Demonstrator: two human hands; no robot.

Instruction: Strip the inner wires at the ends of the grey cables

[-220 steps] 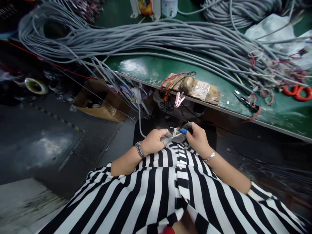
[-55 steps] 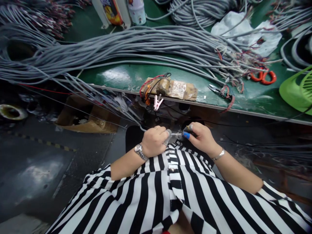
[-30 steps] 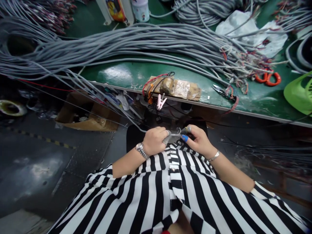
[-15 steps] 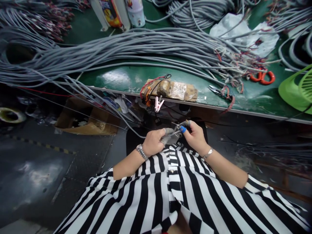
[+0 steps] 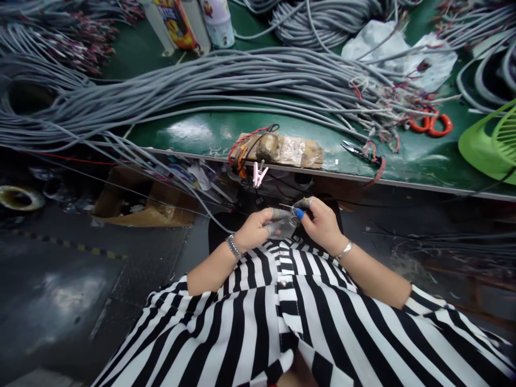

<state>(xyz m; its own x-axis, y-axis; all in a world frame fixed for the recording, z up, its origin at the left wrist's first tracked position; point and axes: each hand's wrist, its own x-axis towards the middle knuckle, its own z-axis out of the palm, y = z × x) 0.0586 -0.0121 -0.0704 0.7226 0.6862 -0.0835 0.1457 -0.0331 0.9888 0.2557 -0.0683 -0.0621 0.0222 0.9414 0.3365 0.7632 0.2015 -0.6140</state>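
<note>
Grey cable held just off the near edge of the bench; looks mid-work.
Left hand closed, pinching it; right hand pinched at its thin wire. Bundle ends, toward right edge, already bared; whether this one's finished, can't tell.

The green surface is crossed by a long bundle of round grey cables. Along its near edge are laid a flat brown board, metal-tipped pliers and a lime-green slatted plastic piece; farther from that edge, a crumpled whitish plastic sheet is seen.
</note>
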